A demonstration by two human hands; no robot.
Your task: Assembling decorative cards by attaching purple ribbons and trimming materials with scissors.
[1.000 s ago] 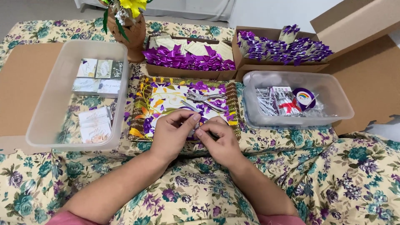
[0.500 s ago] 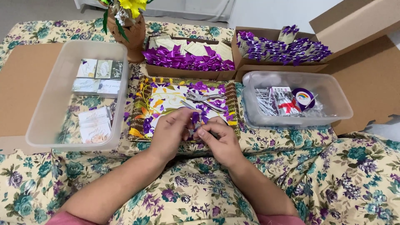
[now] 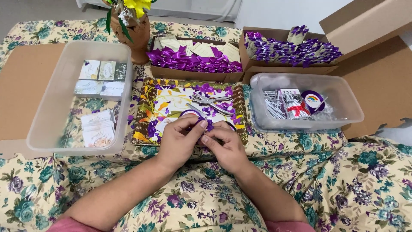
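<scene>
- Hands meet at the near edge of the patterned tray [image 3: 146, 124]: the left hand [image 3: 180, 144] and the right hand [image 3: 225, 148] touch at the fingertips, both pinched shut on a small piece of purple ribbon [image 3: 207, 126], held just above the tray's near rim.
- Judging from the pinch, a bow is being formed and is not finished; its shape is hidden by the fingers.
- On the tray, just beyond the hands, lie loose purple ribbon scraps [image 3: 206, 89] and a metal hand tool [image 3: 210, 101], untouched.
- Left of the tray stands a clear plastic bin [image 3: 51, 129] holding small printed cards [image 3: 101, 79].
- Right of the tray sits a second clear bin [image 3: 343, 103] with a ribbon roll [image 3: 313, 99] and thin metallic pieces, too small to tell apart.
- Behind the tray, one cardboard box [image 3: 193, 75] holds many finished purple bows on cards; so a good share seems done.
- Farther right of it, another box [image 3: 283, 68] is packed with bow-topped pieces.
- Behind the tray's left corner stands a brown vase [image 3: 135, 36] with yellow flowers.
</scene>
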